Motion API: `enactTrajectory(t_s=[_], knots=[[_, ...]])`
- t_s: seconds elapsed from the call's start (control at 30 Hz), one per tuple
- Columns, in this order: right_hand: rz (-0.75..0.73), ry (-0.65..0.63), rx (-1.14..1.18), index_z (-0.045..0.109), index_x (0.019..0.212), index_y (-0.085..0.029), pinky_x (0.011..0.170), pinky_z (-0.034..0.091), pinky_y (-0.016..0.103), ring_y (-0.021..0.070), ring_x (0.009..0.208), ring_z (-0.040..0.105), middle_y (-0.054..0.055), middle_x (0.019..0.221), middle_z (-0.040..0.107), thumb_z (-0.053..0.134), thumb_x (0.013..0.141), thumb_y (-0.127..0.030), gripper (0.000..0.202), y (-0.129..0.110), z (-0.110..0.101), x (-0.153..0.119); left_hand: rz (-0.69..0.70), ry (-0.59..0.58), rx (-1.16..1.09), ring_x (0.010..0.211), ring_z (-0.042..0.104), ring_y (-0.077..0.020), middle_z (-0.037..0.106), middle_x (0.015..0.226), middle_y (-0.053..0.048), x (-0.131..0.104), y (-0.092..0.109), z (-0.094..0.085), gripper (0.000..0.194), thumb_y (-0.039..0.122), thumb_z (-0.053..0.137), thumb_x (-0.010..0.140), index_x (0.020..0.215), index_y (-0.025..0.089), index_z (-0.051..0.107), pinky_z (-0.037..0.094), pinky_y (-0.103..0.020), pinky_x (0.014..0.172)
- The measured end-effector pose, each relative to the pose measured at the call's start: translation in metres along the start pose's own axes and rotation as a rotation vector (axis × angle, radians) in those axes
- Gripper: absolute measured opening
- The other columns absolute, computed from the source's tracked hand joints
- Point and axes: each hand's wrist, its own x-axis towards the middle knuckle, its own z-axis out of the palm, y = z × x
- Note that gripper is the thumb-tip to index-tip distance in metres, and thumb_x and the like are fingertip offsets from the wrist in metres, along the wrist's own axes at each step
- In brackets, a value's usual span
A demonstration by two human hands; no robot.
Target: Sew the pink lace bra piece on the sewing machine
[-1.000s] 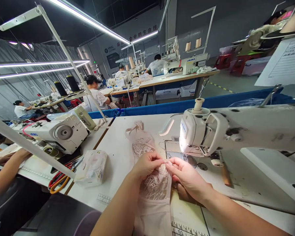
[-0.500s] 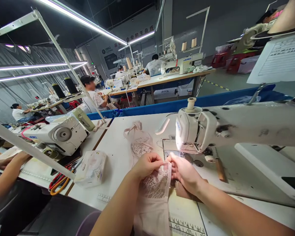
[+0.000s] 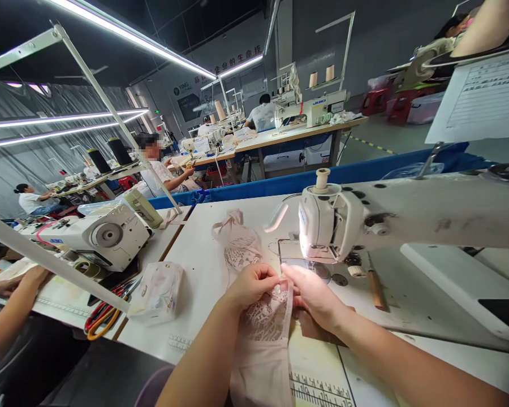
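Note:
In front of me a pale pink lace garment (image 3: 258, 362) hangs down over the table's front edge, its lace part uppermost and a plain band below. My left hand (image 3: 249, 287) pinches its top edge between thumb and fingers. On the other side of the same edge, my right hand (image 3: 314, 297) is closed on the garment's bound corner; its fingertips are partly hidden. Both hands are just left of and in front of the lit needle area of a white sewing machine (image 3: 322, 223). More pink lace (image 3: 241, 249) with a strap lies flat behind my left hand.
A clear plastic-wrapped box (image 3: 156, 291) stands at left, beside orange-handled scissors (image 3: 104, 322). A wooden-handled tool (image 3: 377, 291) lies right of the needle. A co-worker's arms (image 3: 19, 299) reach in at far left by another sewing machine (image 3: 106, 234). A thread-stand pole (image 3: 59, 263) crosses the left side.
My right hand's fingers have shifted slightly at the garment's corner. The garment stays between both hands, and the view has moved a little.

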Motion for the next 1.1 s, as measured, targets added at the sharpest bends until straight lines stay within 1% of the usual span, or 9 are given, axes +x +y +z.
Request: enactTrajectory(t_s=[0.1, 0.2, 0.27, 0.37, 0.5, 0.67, 0.77, 0.97, 1.1], knots=[[0.015, -0.011, 0.005, 0.043, 0.063, -0.016, 0.04, 0.027, 0.019, 0.0072, 0.044, 0.035, -0.004, 0.051, 0.04, 0.069, 0.062, -0.044, 0.038, 0.002, 0.0, -0.001, -0.001, 0.005, 0.013, 0.043, 0.033, -0.0044, 0.04, 0.055, 0.003, 0.0, 0.0, 0.0, 0.026, 0.035, 0.062, 0.071, 0.069, 0.012, 0.049, 0.023, -0.018, 0.04], [0.047, -0.011, 0.062, 0.042, 0.063, -0.016, 0.044, 0.035, 0.021, 0.0098, 0.047, 0.042, -0.001, 0.055, 0.047, 0.058, 0.072, -0.035, 0.026, 0.0, -0.001, -0.001, -0.029, 0.011, 0.002, 0.043, 0.036, -0.0053, 0.042, 0.057, 0.003, 0.001, -0.001, -0.001, 0.029, 0.038, 0.063, 0.071, 0.071, 0.013, 0.048, 0.027, -0.018, 0.039], [0.082, -0.008, 0.105, 0.043, 0.065, -0.016, 0.047, 0.04, 0.023, 0.0111, 0.05, 0.047, 0.002, 0.06, 0.051, 0.049, 0.08, -0.034, 0.024, -0.004, -0.001, -0.001, -0.037, 0.025, -0.013, 0.044, 0.036, -0.0056, 0.043, 0.059, 0.002, 0.001, -0.002, -0.001, 0.029, 0.038, 0.064, 0.07, 0.071, 0.013, 0.048, 0.028, -0.018, 0.039], [0.119, -0.013, 0.142, 0.049, 0.069, -0.014, 0.049, 0.041, 0.024, 0.0124, 0.052, 0.051, 0.005, 0.062, 0.054, 0.039, 0.089, -0.038, 0.033, -0.01, -0.001, -0.001, -0.024, 0.057, -0.029, 0.044, 0.034, -0.0049, 0.042, 0.056, 0.003, 0.001, -0.002, -0.002, 0.027, 0.036, 0.063, 0.069, 0.069, 0.013, 0.049, 0.026, -0.018, 0.04], [0.117, -0.026, 0.168, 0.051, 0.072, -0.014, 0.052, 0.044, 0.024, 0.0133, 0.056, 0.053, 0.008, 0.066, 0.056, 0.038, 0.091, -0.038, 0.034, -0.013, -0.002, -0.002, -0.004, 0.101, -0.043, 0.044, 0.033, -0.0044, 0.04, 0.054, 0.004, 0.003, -0.002, -0.003, 0.028, 0.036, 0.063, 0.067, 0.069, 0.012, 0.05, 0.025, -0.018, 0.042], [0.086, -0.064, 0.162, 0.052, 0.073, -0.014, 0.055, 0.045, 0.023, 0.0121, 0.056, 0.053, 0.007, 0.068, 0.057, 0.046, 0.088, -0.035, 0.027, -0.01, -0.004, -0.003, 0.008, 0.111, -0.056, 0.047, 0.034, -0.0043, 0.044, 0.057, 0.003, 0.005, -0.002, -0.006, 0.03, 0.038, 0.065, 0.064, 0.07, 0.01, 0.054, 0.024, -0.018, 0.044], [0.067, -0.073, 0.145, 0.05, 0.072, -0.015, 0.054, 0.044, 0.022, 0.0112, 0.056, 0.052, 0.004, 0.066, 0.055, 0.056, 0.082, -0.037, 0.025, -0.008, -0.004, -0.003, 0.014, 0.118, -0.058, 0.047, 0.034, -0.0038, 0.045, 0.059, 0.002, 0.004, -0.003, -0.007, 0.03, 0.037, 0.065, 0.064, 0.071, 0.01, 0.055, 0.022, -0.018, 0.044], [0.032, -0.084, 0.083, 0.051, 0.072, -0.015, 0.054, 0.042, 0.022, 0.0116, 0.06, 0.052, 0.002, 0.07, 0.057, 0.074, 0.061, -0.048, 0.041, -0.002, -0.003, -0.002, 0.025, 0.088, -0.041, 0.044, 0.031, -0.0035, 0.046, 0.058, 0.002, 0.003, -0.006, -0.006, 0.028, 0.036, 0.064, 0.066, 0.071, 0.01, 0.056, 0.02, -0.019, 0.042], [0.01, -0.038, 0.04, 0.047, 0.065, -0.016, 0.044, 0.031, 0.02, 0.0074, 0.048, 0.039, -0.003, 0.056, 0.045, 0.075, 0.059, -0.047, 0.042, 0.001, -0.002, 0.0, 0.021, 0.055, -0.02, 0.04, 0.03, -0.004, 0.041, 0.052, 0.004, 0.003, -0.008, -0.004, 0.022, 0.032, 0.062, 0.068, 0.071, 0.011, 0.054, 0.021, -0.019, 0.04]])
